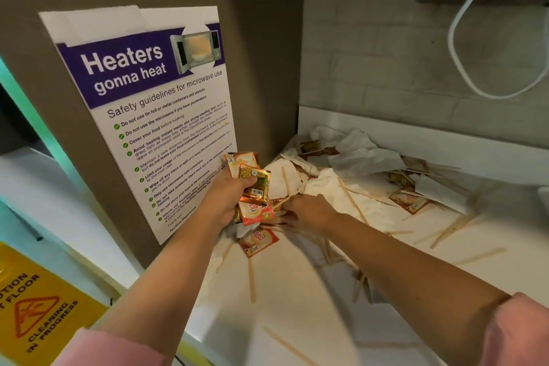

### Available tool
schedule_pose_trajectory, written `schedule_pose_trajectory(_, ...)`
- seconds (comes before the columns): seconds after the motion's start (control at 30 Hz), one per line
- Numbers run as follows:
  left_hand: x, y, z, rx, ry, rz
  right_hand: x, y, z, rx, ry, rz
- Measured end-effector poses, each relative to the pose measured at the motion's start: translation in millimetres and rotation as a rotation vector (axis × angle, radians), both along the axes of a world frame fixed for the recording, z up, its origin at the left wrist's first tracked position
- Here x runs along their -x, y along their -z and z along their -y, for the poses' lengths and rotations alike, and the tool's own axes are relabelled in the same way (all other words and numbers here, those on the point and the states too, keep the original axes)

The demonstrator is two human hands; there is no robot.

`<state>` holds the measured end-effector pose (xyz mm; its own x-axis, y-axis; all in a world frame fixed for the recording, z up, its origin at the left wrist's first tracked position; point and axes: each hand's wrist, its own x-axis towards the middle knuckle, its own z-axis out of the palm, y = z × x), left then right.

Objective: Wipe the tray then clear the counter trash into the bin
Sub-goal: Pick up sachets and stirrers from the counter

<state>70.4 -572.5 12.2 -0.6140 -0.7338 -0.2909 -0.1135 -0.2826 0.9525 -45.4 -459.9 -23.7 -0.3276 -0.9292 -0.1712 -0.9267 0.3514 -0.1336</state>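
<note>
You're on the clearing step: left hand (222,199) grips sachets (255,184) just beside the poster (148,116); right hand (309,212) digs into trash (323,186) right of the poster, grip unclear. Next, gather more; no bin shows.

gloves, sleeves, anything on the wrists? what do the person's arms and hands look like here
No gloves: the left hand and right hand are bare. The left sleeve and right sleeve are both pink, soft-looking fabric, and end high up the arms, leaving the forearms uncovered. No watch, band or ring shows.
</note>
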Motion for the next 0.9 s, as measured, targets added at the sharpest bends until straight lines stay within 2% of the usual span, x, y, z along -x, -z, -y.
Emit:
schedule_pose_trajectory(0.17,2.2,0.1,-0.3,-0.016,0.001,-0.007,11.9,-26.4,-6.7,0.026,0.054,0.089)
schedule_pose_trajectory(0.3,5.8,1.6,-2.2,-0.031,-0.014,-0.004,22.7,-49.2,-15.8,-0.022,0.154,0.292)
schedule_pose_trajectory(0.43,9.3,2.4,-4.1,-0.054,-0.023,0.02,30.9,-64.8,-26.6,0.078,0.321,0.479)
schedule_pose_trajectory(0.57,11.9,2.4,-9.2,-0.077,-0.013,0.039,35.7,-70.9,-33.5,0.144,0.411,0.563)
schedule_pose_trajectory(0.6,12.5,2.5,-10.6,-0.077,-0.011,0.04,36.0,-71.4,-34.3,0.185,0.428,0.632)
schedule_pose_trajectory(0.7,14.1,1.7,-15.7,-0.084,-0.001,0.047,35.7,-70.4,-35.2,0.373,0.521,1.052)
schedule_pose_trajectory(0.77,16.3,0.9,-20.4,-0.091,0.018,0.038,31.4,-67.9,-33.7,0.485,0.565,1.251)
schedule_pose_trajectory(0.9,20.2,-2.3,-32.7,-0.099,0.062,0.003,17.2,-58.9,-26.7,0.5,0.562,1.248)
